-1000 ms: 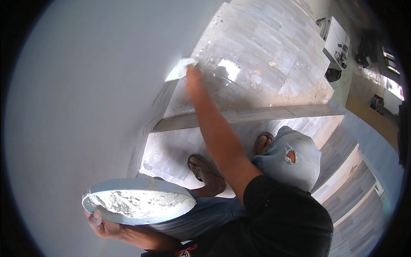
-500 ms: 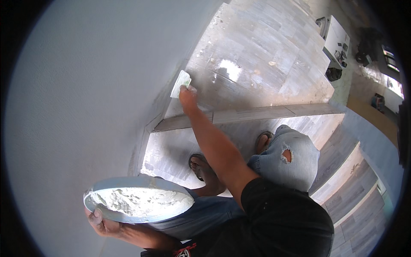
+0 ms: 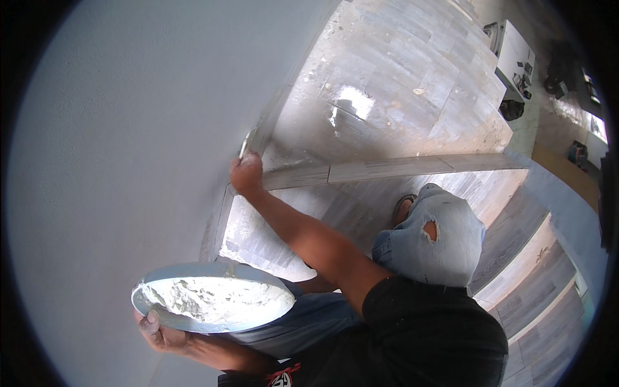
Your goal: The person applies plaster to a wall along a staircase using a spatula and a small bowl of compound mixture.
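My left hand (image 3: 161,332) grips the rim of a round, pale blue-grey basin (image 3: 248,274), tilted so its inside shows. White, lumpy paste (image 3: 206,300) fills much of it. Up at the grey wall (image 3: 142,142), my right hand (image 3: 247,173) is closed round a putty knife (image 3: 247,142). Its blade appears edge-on, against or very near the wall just above the wall's foot. Because of this angle I cannot make out the blade's face, and my fist covers the handle.
A grey wood-look tiled landing (image 3: 393,84) with a raised edge (image 3: 380,169) lies right of the wall. More steps (image 3: 522,277) descend at the right. My bent knee (image 3: 438,238) is over the step. Farther off, a white table (image 3: 516,58) holds small dark items.
My right hand has moved left and down onto the wall, and the knife has turned from face-on to edge-on. The basin has shifted only slightly in view.
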Demonstrator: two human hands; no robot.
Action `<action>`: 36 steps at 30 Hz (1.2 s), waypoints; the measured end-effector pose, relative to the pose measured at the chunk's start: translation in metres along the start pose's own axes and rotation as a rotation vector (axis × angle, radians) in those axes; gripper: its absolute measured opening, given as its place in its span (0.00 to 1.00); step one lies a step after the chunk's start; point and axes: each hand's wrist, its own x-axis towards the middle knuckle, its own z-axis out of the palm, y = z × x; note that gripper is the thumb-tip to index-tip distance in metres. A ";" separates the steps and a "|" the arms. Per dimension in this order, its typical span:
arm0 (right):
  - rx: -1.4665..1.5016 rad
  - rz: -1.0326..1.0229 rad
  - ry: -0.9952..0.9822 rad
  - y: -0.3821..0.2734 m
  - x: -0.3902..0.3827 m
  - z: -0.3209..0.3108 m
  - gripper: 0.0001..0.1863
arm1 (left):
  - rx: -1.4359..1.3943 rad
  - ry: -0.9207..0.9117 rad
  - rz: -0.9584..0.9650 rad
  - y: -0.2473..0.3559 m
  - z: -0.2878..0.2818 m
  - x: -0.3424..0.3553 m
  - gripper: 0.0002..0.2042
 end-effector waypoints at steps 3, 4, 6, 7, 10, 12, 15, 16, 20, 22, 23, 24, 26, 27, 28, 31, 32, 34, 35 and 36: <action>-0.078 -0.105 -0.049 0.008 -0.020 0.014 0.14 | -0.042 -0.038 -0.027 0.005 0.003 -0.001 0.24; -0.072 -0.158 -0.067 0.026 -0.025 0.016 0.14 | -0.073 -0.063 -0.032 0.005 0.007 0.001 0.24; -0.005 -0.126 -0.091 0.014 -0.049 -0.010 0.13 | -0.130 -0.070 -0.041 0.003 0.008 0.000 0.24; 0.029 -0.009 -0.103 0.018 -0.053 -0.009 0.11 | -0.125 -0.083 -0.040 0.005 0.007 -0.002 0.24; -0.164 0.109 -0.168 0.052 -0.036 -0.008 0.06 | -0.111 -0.163 -0.058 0.009 0.015 0.004 0.24; -0.668 -0.157 -0.380 0.064 -0.019 -0.008 0.06 | -0.054 -0.143 -0.067 0.011 0.015 0.003 0.25; -0.567 0.039 -0.379 0.054 0.029 -0.018 0.06 | -0.052 0.037 -0.021 0.005 0.030 0.004 0.22; -0.188 0.148 -0.238 0.056 0.038 -0.016 0.06 | -0.071 0.010 -0.027 0.005 0.030 0.004 0.22; 0.648 0.406 0.020 0.031 0.036 -0.035 0.07 | -0.124 -0.078 -0.045 0.004 0.015 0.005 0.25; 0.529 0.310 0.009 0.010 0.018 -0.056 0.08 | -0.142 -0.127 -0.069 0.003 0.009 0.005 0.26; 0.382 0.190 0.013 0.010 0.007 -0.058 0.09 | -0.140 -0.161 -0.086 0.007 0.016 0.007 0.26; 0.318 0.157 0.021 0.008 -0.001 -0.057 0.10 | -0.138 -0.192 -0.104 0.011 0.022 0.010 0.26; 0.255 0.163 0.071 0.012 -0.012 -0.047 0.12 | -0.129 -0.110 -0.066 0.006 0.034 0.015 0.24; 0.268 0.217 0.094 0.017 -0.015 -0.035 0.13 | -0.116 -0.067 -0.049 0.006 0.040 0.016 0.23; 0.175 0.101 0.138 0.024 -0.015 -0.026 0.13 | -0.106 -0.065 -0.045 0.006 0.042 0.018 0.23; 0.132 0.070 0.077 0.009 -0.024 -0.014 0.13 | -0.048 -0.012 -0.036 0.005 0.033 0.012 0.23; 0.073 0.020 0.076 0.010 -0.022 -0.003 0.13 | -0.033 -0.003 -0.033 0.004 0.033 0.013 0.24; -0.051 -0.103 0.182 0.004 -0.015 0.017 0.15 | -0.023 -0.001 -0.031 0.003 0.037 0.018 0.23; -0.117 -0.176 0.286 0.003 -0.010 0.021 0.16 | -0.029 -0.009 -0.032 0.001 0.041 0.022 0.23; 0.044 0.051 -0.039 -0.021 -0.027 0.008 0.21 | -0.020 0.051 -0.024 -0.001 0.028 0.014 0.23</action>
